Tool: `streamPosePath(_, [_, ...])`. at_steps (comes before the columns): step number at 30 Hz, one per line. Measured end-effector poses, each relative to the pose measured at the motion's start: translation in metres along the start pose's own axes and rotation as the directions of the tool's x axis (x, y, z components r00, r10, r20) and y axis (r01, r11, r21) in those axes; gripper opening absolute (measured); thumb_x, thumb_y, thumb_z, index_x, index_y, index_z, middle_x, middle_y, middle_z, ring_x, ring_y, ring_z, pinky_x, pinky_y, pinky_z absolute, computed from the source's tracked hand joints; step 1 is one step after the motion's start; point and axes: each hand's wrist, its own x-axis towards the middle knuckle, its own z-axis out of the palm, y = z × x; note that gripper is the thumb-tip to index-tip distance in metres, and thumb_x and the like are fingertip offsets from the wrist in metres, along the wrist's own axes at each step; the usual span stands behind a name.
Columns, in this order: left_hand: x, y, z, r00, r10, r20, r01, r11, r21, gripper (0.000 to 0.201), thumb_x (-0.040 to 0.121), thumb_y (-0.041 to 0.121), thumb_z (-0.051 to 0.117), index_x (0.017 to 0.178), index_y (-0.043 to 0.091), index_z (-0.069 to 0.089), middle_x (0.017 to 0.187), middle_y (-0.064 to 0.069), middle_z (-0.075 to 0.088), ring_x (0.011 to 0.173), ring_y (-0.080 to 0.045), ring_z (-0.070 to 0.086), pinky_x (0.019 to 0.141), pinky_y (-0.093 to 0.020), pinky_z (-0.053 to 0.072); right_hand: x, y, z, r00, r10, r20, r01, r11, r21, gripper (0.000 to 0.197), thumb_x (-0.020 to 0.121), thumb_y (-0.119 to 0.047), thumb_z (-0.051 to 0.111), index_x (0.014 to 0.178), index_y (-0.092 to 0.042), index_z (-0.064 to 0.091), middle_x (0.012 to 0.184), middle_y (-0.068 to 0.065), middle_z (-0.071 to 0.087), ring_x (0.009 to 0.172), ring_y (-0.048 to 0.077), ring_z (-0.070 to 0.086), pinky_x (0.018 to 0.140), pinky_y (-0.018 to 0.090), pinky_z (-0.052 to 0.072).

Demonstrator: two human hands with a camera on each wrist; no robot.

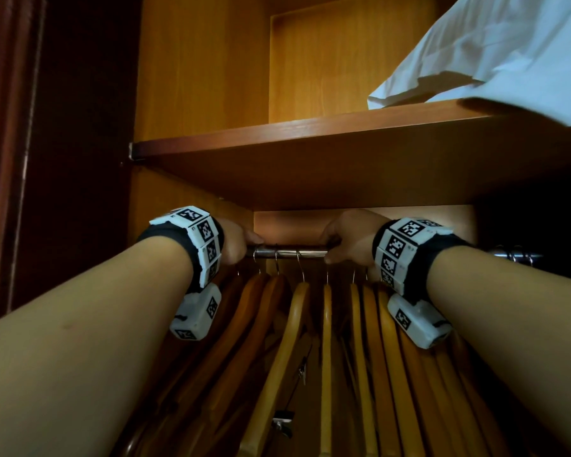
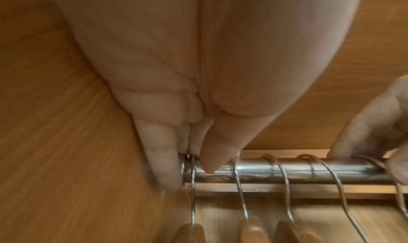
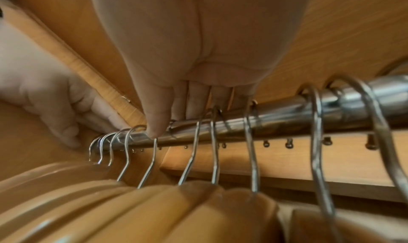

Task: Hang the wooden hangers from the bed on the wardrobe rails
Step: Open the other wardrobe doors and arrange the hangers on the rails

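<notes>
Several wooden hangers (image 1: 297,324) hang by wire hooks from the chrome wardrobe rail (image 1: 290,251) under a shelf. My left hand (image 1: 254,245) is at the rail's left end. In the left wrist view, my left hand (image 2: 189,163) pinches the hook (image 2: 192,185) of the leftmost hanger between a finger (image 2: 163,159) and the thumb. My right hand (image 1: 330,252) is further right on the rail (image 3: 287,117). Its thumb (image 3: 156,121) lies on the front, its fingers curl behind, and hooks hang on both sides. The hangers (image 3: 154,203) crowd close together below.
The wooden shelf (image 1: 310,140) sits just above the rail and carries white bedding (image 1: 491,54) at the right. A dark door (image 1: 63,127) stands at the left. More metal hooks (image 1: 518,253) hang on the rail beyond my right wrist. A clip (image 1: 282,420) dangles among the hangers.
</notes>
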Motion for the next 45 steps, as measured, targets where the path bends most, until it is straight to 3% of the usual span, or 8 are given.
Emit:
streamPosePath(9, [-0.002,0.005,-0.004,0.999,0.001,0.044,-0.005,0.996,0.086,0.073,0.103,0.002,0.043,0.158,0.038,0.011,0.158,-0.005,0.034,0.138,-0.023,0.043,0.087,-0.023,0.039,0.002,0.002,0.001,1.0,-0.017,-0.014,0.017,0.998,0.058,0.046,0.084,-0.042,0.072,0.128,-0.029,0.063,0.126,-0.009,0.063,0.112,0.014,0.06,0.099,0.037,0.049])
streamPosePath(12, [-0.004,0.006,-0.004,0.998,0.001,0.058,-0.006,0.997,0.078,0.074,0.103,0.001,0.043,0.159,0.037,0.011,0.161,-0.004,0.03,0.14,-0.023,0.041,0.097,-0.026,0.041,-0.002,0.01,-0.009,0.999,-0.006,-0.04,0.01,0.996,0.094,0.04,0.089,-0.045,0.066,0.126,-0.03,0.064,0.129,-0.011,0.058,0.117,0.013,0.055,0.101,0.031,0.044])
streamPosePath(16, [-0.005,0.004,-0.002,0.999,0.019,0.04,-0.02,0.999,0.036,0.073,0.102,0.0,0.044,0.158,0.04,0.018,0.159,-0.002,0.035,0.137,-0.022,0.044,0.1,-0.029,0.043,-0.007,0.025,-0.021,0.999,0.046,0.001,-0.046,0.997,0.055,0.025,0.089,-0.041,0.066,0.111,-0.031,0.073,0.116,-0.011,0.066,0.107,0.011,0.059,0.101,0.033,0.046])
streamPosePath(21, [-0.004,0.009,-0.003,0.999,-0.008,0.049,0.004,0.997,0.071,0.075,0.103,-0.001,0.043,0.159,0.034,0.009,0.163,-0.005,0.026,0.142,-0.024,0.038,0.105,-0.03,0.039,-0.016,0.033,-0.023,0.992,0.091,0.093,-0.092,0.996,0.004,0.031,0.086,-0.042,0.069,0.116,-0.032,0.07,0.12,-0.012,0.064,0.113,0.012,0.056,0.104,0.035,0.044])
streamPosePath(27, [-0.002,0.002,-0.001,0.999,0.019,0.046,-0.021,0.998,0.052,0.071,0.102,0.0,0.042,0.157,0.037,0.018,0.15,-0.007,0.045,0.129,-0.025,0.052,0.095,-0.029,0.047,-0.018,0.034,-0.02,0.991,0.088,0.097,-0.085,0.996,-0.035,0.042,0.085,-0.037,0.072,0.125,-0.032,0.064,0.128,-0.009,0.059,0.117,0.013,0.054,0.104,0.031,0.043])
streamPosePath(34, [0.002,0.005,-0.001,0.998,0.012,0.057,-0.019,0.991,0.133,0.07,0.104,0.005,0.045,0.159,0.033,0.013,0.153,-0.007,0.042,0.135,-0.026,0.047,0.105,-0.032,0.042,-0.018,0.031,-0.017,0.994,0.082,0.066,-0.08,0.996,-0.046,0.041,0.085,-0.037,0.072,0.125,-0.03,0.065,0.127,-0.008,0.06,0.116,0.013,0.054,0.103,0.032,0.045])
streamPosePath(40, [0.005,0.0,0.0,0.999,0.027,0.029,-0.03,0.996,0.084,0.071,0.103,0.006,0.047,0.158,0.037,0.015,0.153,-0.005,0.042,0.13,-0.023,0.05,0.092,-0.027,0.044,-0.016,0.032,-0.016,0.996,0.075,0.056,-0.069,0.993,-0.093,0.041,0.085,-0.044,0.069,0.123,-0.028,0.066,0.122,-0.008,0.062,0.111,0.013,0.057,0.1,0.035,0.047])
streamPosePath(45, [0.007,0.0,0.001,0.999,0.022,0.049,-0.026,0.997,0.073,0.074,0.102,0.004,0.047,0.159,0.035,0.011,0.156,-0.006,0.038,0.133,-0.025,0.048,0.106,-0.033,0.045,-0.016,0.029,-0.015,0.997,0.053,0.052,-0.048,0.994,-0.1,0.039,0.088,-0.045,0.066,0.123,-0.029,0.067,0.122,-0.008,0.063,0.111,0.012,0.057,0.099,0.034,0.048])
